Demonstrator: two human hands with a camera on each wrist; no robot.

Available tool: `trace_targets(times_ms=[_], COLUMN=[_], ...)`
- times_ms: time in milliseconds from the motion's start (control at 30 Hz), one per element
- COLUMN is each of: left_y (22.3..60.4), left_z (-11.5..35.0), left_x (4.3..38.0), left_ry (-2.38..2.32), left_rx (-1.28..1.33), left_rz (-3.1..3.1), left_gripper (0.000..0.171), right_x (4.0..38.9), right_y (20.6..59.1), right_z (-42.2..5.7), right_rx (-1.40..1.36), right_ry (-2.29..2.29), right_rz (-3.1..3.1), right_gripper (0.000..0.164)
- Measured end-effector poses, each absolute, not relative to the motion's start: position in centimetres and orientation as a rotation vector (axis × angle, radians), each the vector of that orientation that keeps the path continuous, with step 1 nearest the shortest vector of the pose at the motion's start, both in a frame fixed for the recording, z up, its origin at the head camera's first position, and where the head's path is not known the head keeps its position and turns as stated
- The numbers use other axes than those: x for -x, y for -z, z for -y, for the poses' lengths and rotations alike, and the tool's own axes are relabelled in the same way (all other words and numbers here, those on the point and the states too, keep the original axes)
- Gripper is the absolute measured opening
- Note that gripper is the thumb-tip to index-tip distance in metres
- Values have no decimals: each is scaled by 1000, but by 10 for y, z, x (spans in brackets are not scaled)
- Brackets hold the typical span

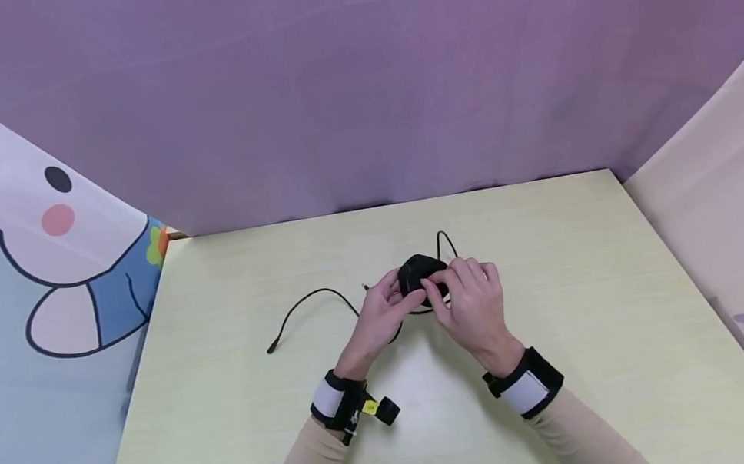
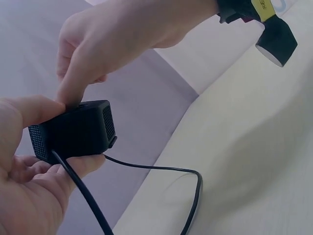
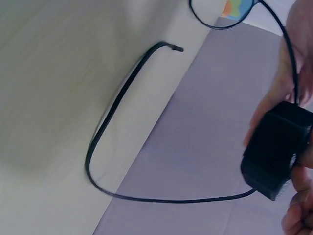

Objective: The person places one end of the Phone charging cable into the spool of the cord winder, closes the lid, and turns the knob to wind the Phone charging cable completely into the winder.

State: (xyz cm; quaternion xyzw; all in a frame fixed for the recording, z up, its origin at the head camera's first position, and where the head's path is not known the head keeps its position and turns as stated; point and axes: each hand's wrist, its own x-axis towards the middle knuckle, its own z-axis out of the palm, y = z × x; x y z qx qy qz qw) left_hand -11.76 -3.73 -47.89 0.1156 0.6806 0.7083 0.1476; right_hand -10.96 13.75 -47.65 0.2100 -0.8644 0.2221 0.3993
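Head view: black box [image 1: 412,275] held above table [image 1: 230,435], between both hands. Left hand [image 1: 379,312] grips it, thumb on top, fingers beneath, spread only as wide as box. Right hand [image 1: 473,306]: fingers curled, thumb and forefinger close together, pinching at box's edge. Black cable [image 2: 86,192] trails from box.

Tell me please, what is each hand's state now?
Left hand: closed, holding the box.
Right hand: fingers curled, touching the box; whether it pinches cannot be told.
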Motion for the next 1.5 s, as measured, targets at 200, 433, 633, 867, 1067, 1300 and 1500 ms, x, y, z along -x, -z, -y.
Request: trace_targets(times_ms=[200,433,633,867,1067,1300,1500], left_y=[480,480,481,484,482,482,484], left_z=[37,35,32,28,27,28,30], left_x=[117,116,116,116,117,118,118], left_ry=[-2035,-2036,-2074,-2093,-2089,-2090,-2089], left_rx=[-322,-294,-302,-260,-228,-211,-239], left_rz=[-1973,-1992,-1980,-1971,-2025,-2024,-2000], left_gripper=[49,50,49,49,45,45,45], right_x=[107,105,104,103,105,108,115], right_y=[474,474,472,472,473,475,469], right_z=[-134,-133,-132,-130,-132,-140,-154], right_rx=[-473,-413,-365,-312,-340,-523,-821], right_ry=[-677,-772,-833,-886,-911,-855,-758], right_rz=[2240,2274,2291,2315,2310,2286,2284], right_gripper=[21,21,22,22,20,12,14])
